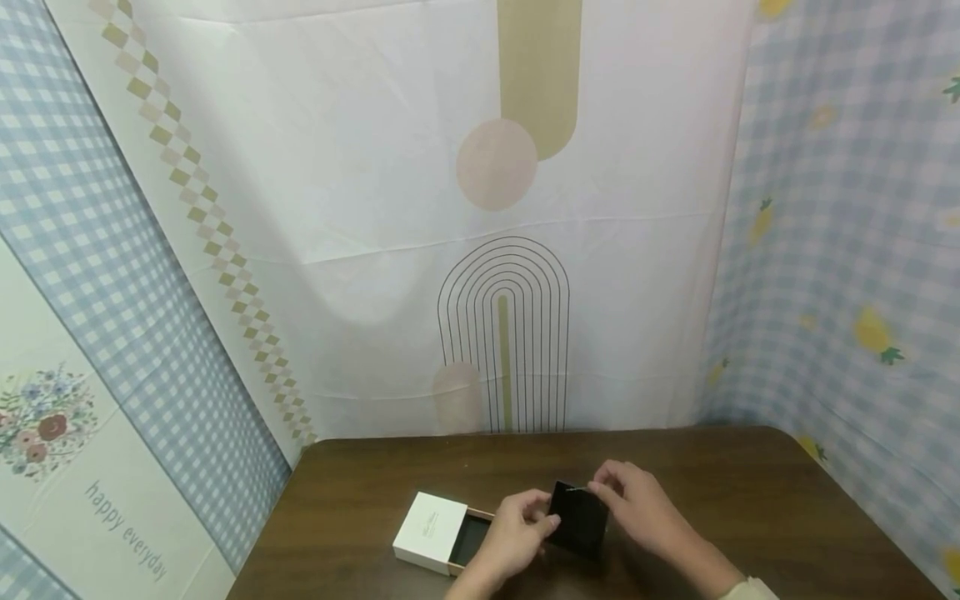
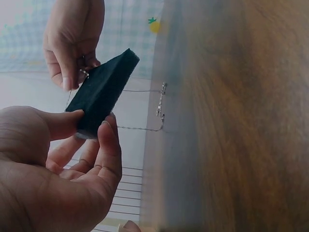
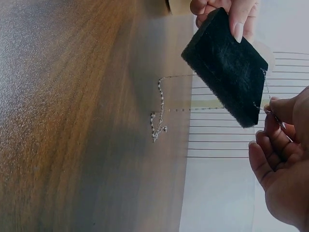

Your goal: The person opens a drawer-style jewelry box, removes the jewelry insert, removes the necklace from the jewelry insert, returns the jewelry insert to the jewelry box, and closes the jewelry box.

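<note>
My left hand [image 1: 513, 533] grips a black foam jewelry pad [image 1: 577, 518] by one edge, thumb on one face and fingers on the other. The pad is held tilted above the table. At its far edge my right hand [image 1: 637, 504] pinches a fine silver chain [image 3: 268, 87] between thumb and fingertips. The chain passes through the pad's edge, and its loose part, a beaded silver length [image 2: 161, 101], hangs below the pad. Whether the chain carries a pendant is hidden by the right fingers.
A white box sleeve [image 1: 431, 529] with small print lies on the brown wooden table [image 1: 345, 500], left of my hands. Its black-lined drawer [image 1: 470, 537] is pulled partly out, and my left hand covers part of it. A patterned cloth [image 1: 360, 333] hangs behind the table.
</note>
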Motion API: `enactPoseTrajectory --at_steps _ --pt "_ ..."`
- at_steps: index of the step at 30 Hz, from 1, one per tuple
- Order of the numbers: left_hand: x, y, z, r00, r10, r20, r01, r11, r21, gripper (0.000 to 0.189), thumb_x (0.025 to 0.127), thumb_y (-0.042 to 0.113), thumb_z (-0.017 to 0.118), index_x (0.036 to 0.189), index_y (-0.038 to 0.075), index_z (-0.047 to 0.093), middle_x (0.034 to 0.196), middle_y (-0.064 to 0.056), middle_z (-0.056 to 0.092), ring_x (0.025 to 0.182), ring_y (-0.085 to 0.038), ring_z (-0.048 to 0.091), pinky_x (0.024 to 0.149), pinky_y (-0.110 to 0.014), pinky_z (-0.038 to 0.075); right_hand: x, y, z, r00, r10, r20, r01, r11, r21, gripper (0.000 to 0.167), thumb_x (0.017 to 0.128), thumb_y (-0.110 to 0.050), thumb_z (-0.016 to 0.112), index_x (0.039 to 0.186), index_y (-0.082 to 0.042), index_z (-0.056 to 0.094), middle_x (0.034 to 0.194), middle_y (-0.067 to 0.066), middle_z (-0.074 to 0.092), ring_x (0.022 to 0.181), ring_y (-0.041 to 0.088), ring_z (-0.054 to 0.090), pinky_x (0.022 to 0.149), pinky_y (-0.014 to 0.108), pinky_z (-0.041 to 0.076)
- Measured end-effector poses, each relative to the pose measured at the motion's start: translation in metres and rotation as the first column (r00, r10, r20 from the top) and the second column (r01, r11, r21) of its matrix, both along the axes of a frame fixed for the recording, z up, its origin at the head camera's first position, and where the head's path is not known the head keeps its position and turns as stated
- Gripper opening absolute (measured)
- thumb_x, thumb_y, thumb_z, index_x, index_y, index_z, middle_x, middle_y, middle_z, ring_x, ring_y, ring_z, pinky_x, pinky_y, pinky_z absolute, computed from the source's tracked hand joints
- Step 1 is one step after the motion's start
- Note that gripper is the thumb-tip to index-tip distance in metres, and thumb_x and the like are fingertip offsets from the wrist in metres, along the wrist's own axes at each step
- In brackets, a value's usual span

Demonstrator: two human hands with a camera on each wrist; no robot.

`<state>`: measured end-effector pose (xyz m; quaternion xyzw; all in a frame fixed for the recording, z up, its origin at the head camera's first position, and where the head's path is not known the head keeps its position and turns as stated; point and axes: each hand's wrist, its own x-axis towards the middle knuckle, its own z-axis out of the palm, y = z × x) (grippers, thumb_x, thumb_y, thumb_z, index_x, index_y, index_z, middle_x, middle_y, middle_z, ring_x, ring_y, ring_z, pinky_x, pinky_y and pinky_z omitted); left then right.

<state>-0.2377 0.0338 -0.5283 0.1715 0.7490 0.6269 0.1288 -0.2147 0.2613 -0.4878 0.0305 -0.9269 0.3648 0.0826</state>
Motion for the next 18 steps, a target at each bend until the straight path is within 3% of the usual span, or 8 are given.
enactPoseTrajectory --at_steps 18 --pt "0.0009 -0.0079 0.0063 0.998 0.052 -0.032 -0.053 0.998 -0.037 0.032 0.099 0.013 0.075 0.129 0.003 0.071 0.080 0.001 0.066 0.056 -0.010 0.056 0.052 -0.024 0.051 -0.0014 0.0037 -0.0024 1.000 -0.030 0.009 0.030 0.999 -0.010 0.007 0.104 -0.024 0.070 0.098 -0.020 0.070 0.091 0.000 0.069 0.078 0.008 0.056 0.069 0.022 0.048"
